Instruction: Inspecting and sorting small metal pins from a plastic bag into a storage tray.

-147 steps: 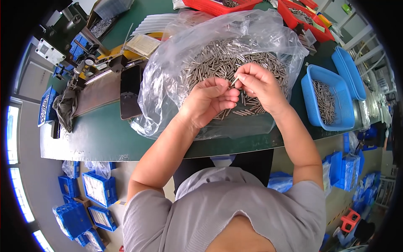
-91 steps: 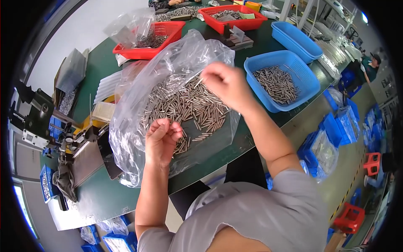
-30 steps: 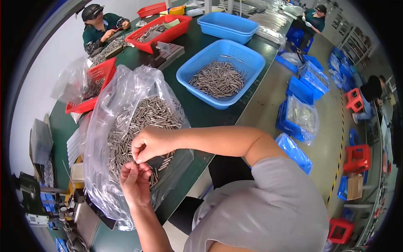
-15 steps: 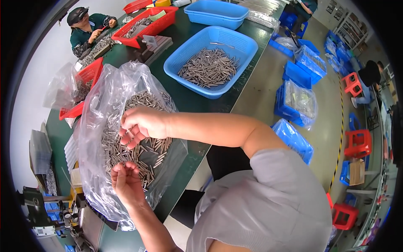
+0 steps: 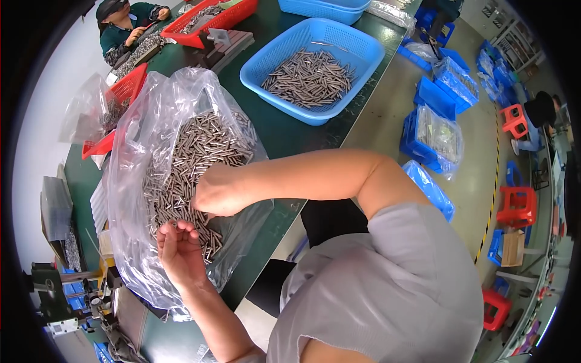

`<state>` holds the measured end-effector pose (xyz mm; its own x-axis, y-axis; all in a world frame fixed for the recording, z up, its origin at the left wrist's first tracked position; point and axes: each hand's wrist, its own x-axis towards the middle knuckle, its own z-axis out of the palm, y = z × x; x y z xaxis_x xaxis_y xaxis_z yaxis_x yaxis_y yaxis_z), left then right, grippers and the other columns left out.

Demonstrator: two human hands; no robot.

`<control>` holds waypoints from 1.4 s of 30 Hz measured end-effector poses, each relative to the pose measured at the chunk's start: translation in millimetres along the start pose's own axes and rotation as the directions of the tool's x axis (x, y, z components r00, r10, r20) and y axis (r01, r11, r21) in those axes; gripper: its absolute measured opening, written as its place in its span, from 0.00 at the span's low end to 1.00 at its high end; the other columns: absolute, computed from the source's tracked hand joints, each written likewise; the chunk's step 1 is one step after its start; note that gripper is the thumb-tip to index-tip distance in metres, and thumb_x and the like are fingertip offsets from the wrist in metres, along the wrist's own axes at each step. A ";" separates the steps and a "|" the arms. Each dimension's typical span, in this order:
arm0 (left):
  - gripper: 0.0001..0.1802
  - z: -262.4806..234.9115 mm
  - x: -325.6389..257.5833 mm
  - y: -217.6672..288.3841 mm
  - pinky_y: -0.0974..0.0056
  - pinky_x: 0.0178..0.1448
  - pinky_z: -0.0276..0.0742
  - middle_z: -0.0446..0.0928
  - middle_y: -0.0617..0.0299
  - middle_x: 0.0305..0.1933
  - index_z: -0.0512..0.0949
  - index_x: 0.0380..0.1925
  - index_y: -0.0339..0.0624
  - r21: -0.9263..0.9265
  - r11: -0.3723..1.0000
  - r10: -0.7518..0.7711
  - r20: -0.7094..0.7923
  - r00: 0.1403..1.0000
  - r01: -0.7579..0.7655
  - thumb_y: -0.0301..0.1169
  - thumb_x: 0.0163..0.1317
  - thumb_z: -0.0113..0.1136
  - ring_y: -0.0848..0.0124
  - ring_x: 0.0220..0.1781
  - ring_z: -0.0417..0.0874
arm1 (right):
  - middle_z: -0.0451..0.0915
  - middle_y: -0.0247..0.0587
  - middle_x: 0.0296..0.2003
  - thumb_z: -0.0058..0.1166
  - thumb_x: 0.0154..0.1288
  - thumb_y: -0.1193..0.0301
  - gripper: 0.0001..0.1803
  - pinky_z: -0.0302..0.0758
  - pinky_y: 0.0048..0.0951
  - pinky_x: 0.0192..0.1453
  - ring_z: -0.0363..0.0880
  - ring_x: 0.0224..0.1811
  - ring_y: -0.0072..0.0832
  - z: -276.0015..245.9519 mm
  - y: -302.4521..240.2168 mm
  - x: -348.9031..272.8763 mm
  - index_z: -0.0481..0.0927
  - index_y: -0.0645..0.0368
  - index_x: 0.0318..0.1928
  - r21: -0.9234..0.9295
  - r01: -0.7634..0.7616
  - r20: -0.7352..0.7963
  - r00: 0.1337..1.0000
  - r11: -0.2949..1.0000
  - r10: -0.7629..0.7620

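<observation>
A large clear plastic bag (image 5: 130, 175) lies spread on the green table, with a heap of small metal pins (image 5: 206, 142) in it. My right hand (image 5: 221, 190) reaches down into the heap from the right; its fingertips are hidden behind the hand and among the pins. At the near side of the heap, my left hand (image 5: 181, 249) is palm up with its fingers curled and the thumb against the forefinger. Whatever that pinch holds is too small to make out. Beyond the bag stands a blue perforated basket (image 5: 254, 81) with more pins inside.
Red baskets (image 5: 245, 11) of metal parts line the table's far and left sides. A metal fixture (image 5: 224, 45) sits behind the bag. Another person (image 5: 124, 30) works at the far left. Blue crates (image 5: 433, 100) and red stools (image 5: 517, 206) stand on the floor to the right.
My right hand has turned over and lowered into the pins, its fingers now out of sight. My left hand stays nearly where it was. The whole view has shifted slightly.
</observation>
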<state>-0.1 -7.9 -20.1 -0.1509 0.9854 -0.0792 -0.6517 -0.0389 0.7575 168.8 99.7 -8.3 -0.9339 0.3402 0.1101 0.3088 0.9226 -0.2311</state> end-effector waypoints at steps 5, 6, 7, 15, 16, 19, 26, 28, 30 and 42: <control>0.05 -11.3 -4.2 4.0 0.65 0.37 0.78 0.77 0.54 0.32 0.75 0.35 0.38 -0.021 0.997 0.077 -0.091 0.993 -0.079 0.26 0.63 0.51 0.65 0.35 0.79 | 0.76 0.46 0.17 0.52 0.44 0.70 0.08 0.74 0.40 0.21 0.79 0.23 0.42 15.9 -3.2 18.2 0.76 0.63 0.20 0.013 0.059 -0.072 0.996 0.998 -0.058; 0.05 -10.3 -7.0 5.7 0.64 0.38 0.78 0.77 0.53 0.32 0.75 0.35 0.38 -0.022 0.997 0.069 -0.125 0.990 -0.072 0.25 0.62 0.51 0.64 0.35 0.79 | 0.77 0.46 0.18 0.52 0.43 0.71 0.07 0.74 0.41 0.22 0.79 0.23 0.43 12.4 -3.8 19.8 0.75 0.62 0.18 0.008 0.076 -0.021 0.997 0.997 -0.076; 0.05 -5.8 -7.5 6.8 0.63 0.39 0.79 0.77 0.53 0.32 0.75 0.35 0.38 -0.014 0.998 0.057 -0.142 0.988 -0.059 0.25 0.62 0.51 0.62 0.36 0.79 | 0.78 0.47 0.22 0.52 0.42 0.74 0.04 0.75 0.41 0.24 0.80 0.26 0.44 5.8 -4.7 15.9 0.76 0.62 0.19 -0.022 0.065 0.005 0.998 0.998 -0.065; 0.04 1.0 2.2 2.6 0.63 0.37 0.80 0.78 0.51 0.30 0.73 0.34 0.37 -0.066 0.997 0.041 -0.141 0.989 -0.051 0.25 0.62 0.50 0.63 0.32 0.81 | 0.74 0.40 0.31 0.52 0.53 0.71 0.04 0.72 0.40 0.37 0.76 0.35 0.40 -3.2 6.6 1.2 0.74 0.57 0.28 0.143 -0.005 0.011 1.000 0.990 0.004; 0.04 1.3 1.1 3.3 0.63 0.36 0.80 0.78 0.51 0.30 0.73 0.34 0.37 -0.049 0.997 0.046 -0.155 0.987 -0.054 0.25 0.62 0.50 0.63 0.31 0.81 | 0.74 0.40 0.30 0.51 0.53 0.72 0.03 0.73 0.39 0.37 0.76 0.35 0.40 -5.6 2.8 2.8 0.74 0.58 0.28 0.153 -0.008 0.025 1.000 0.988 0.005; 0.04 -1.1 -0.8 5.1 0.63 0.36 0.80 0.78 0.51 0.30 0.73 0.33 0.36 -0.030 0.998 0.041 -0.171 0.984 -0.047 0.25 0.62 0.50 0.64 0.31 0.81 | 0.75 0.40 0.31 0.53 0.51 0.72 0.05 0.73 0.38 0.37 0.76 0.35 0.40 -6.7 -0.9 5.9 0.76 0.58 0.30 0.160 -0.032 0.056 0.998 0.987 0.024; 0.04 1.7 -2.8 5.8 0.62 0.38 0.80 0.78 0.51 0.32 0.72 0.34 0.36 -0.056 0.998 0.011 -0.189 0.982 -0.022 0.25 0.63 0.49 0.63 0.32 0.81 | 0.74 0.41 0.29 0.55 0.53 0.71 0.05 0.74 0.39 0.35 0.77 0.32 0.41 1.9 -5.2 9.6 0.75 0.58 0.29 0.045 0.053 -0.110 0.993 0.998 -0.048; 0.05 1.8 -1.9 6.1 0.64 0.38 0.80 0.78 0.51 0.32 0.73 0.35 0.36 -0.043 0.999 -0.026 -0.179 0.983 0.019 0.26 0.64 0.48 0.64 0.33 0.81 | 0.75 0.42 0.29 0.54 0.53 0.72 0.05 0.73 0.38 0.33 0.77 0.31 0.41 1.3 -1.5 9.8 0.75 0.59 0.30 0.093 0.025 -0.135 0.991 0.995 -0.012; 0.06 2.1 -0.9 5.6 0.64 0.38 0.79 0.78 0.51 0.32 0.73 0.35 0.36 -0.029 0.998 -0.058 -0.142 0.988 0.055 0.26 0.64 0.48 0.64 0.32 0.81 | 0.76 0.41 0.29 0.52 0.55 0.74 0.04 0.71 0.32 0.32 0.76 0.28 0.35 -4.3 8.6 10.0 0.74 0.61 0.31 0.245 0.055 -0.220 0.975 0.968 0.001; 0.06 8.3 -2.1 -1.0 0.65 0.36 0.81 0.78 0.51 0.30 0.71 0.35 0.34 0.033 0.986 -0.159 -0.049 0.986 0.161 0.27 0.63 0.51 0.65 0.31 0.81 | 0.70 0.29 0.23 0.50 0.60 0.75 0.04 0.64 0.19 0.31 0.64 0.27 0.14 -17.7 0.8 7.3 0.72 0.64 0.32 0.677 -0.019 -0.147 0.976 0.736 0.161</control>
<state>7.0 -8.5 -15.2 -0.0812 0.9697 -0.2304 -0.6426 0.1257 0.7558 165.4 106.1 9.4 -0.8352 0.5072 0.2125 0.1234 0.5495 -0.8263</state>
